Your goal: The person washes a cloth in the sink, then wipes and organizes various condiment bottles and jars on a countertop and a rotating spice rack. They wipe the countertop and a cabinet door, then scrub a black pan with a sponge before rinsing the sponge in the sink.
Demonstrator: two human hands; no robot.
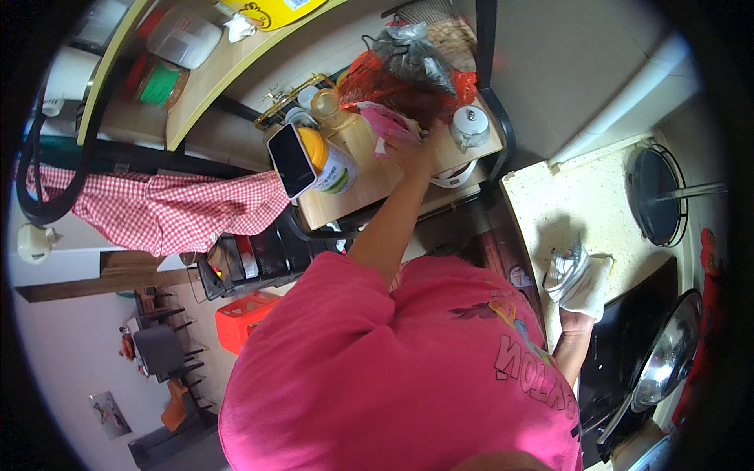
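Note:
My left hand point(409, 150) reaches over a wooden shelf top and is at a pink plastic packet point(389, 122). Its fingers are blurred, so the grip is unclear. Just behind lies a red plastic bag point(371, 79) with a grey plastic bag point(415, 56) on it. A glass jar with a white lid point(470, 126) stands to the right of this hand. Low on the right, my right hand point(576, 321) holds a white striped cloth point(580, 282) over the speckled countertop point(548, 200). The cloth covers most of its fingers.
A phone point(291, 160) leans against a yellow-lidded tub point(336, 168) on the shelf. A checked cloth point(177, 206) hangs at left. A black cooktop point(618, 335) with a lidded pan point(671, 353) is at right. A black round pan or tray point(655, 194) leans at the wall.

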